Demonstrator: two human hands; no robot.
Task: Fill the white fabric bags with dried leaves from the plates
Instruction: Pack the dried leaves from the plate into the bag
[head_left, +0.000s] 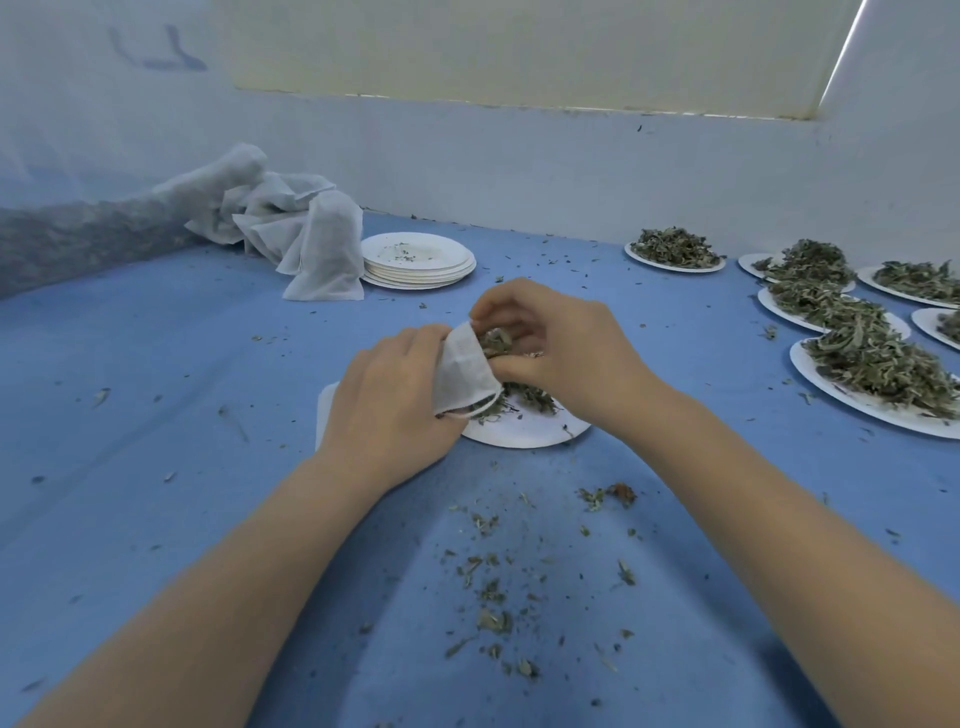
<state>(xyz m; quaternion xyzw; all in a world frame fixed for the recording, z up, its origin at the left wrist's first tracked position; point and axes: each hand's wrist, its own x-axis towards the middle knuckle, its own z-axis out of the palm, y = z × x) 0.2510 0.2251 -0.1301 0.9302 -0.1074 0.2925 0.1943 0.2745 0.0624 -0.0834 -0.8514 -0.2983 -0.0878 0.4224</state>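
Mid-fill, stuffing step. Left hand (387, 400) curled round white fabric bag (464, 371), holding mouth open toward the right, just above near plate (524, 431) at bench (156, 415) centre. Right hand (545, 343) at bag mouth, fingers bent, pinching clump of dried leaves (496, 340) and pushing it in; fingertips partly hidden by the leaves, so exact grip unclear. Drawstring loop hangs off bag's lower edge, touching plate.

Near plate mostly bare on the front side, small remainder of leaves (524, 397) under right hand. Judgement: this plate nearly done, a pinch or two left.

Rest of stock: loaded plates (878, 364) at right, approx five in view, heaped, well apart from work spot. Stack of emptied plates (418, 260) at back centre, just beside pile of spare bags (291, 228) at back left. Can't tell if any in that pile are filled.

Lots of spilled crumbs (493, 587) on blue cover near front edge.

Next move needs, IMO: bag mouth kept wide by left hand, right hand releasing inside bag, not at the rim, then back down for the remainder. Risk: more spill if mouth sags or clump too big.
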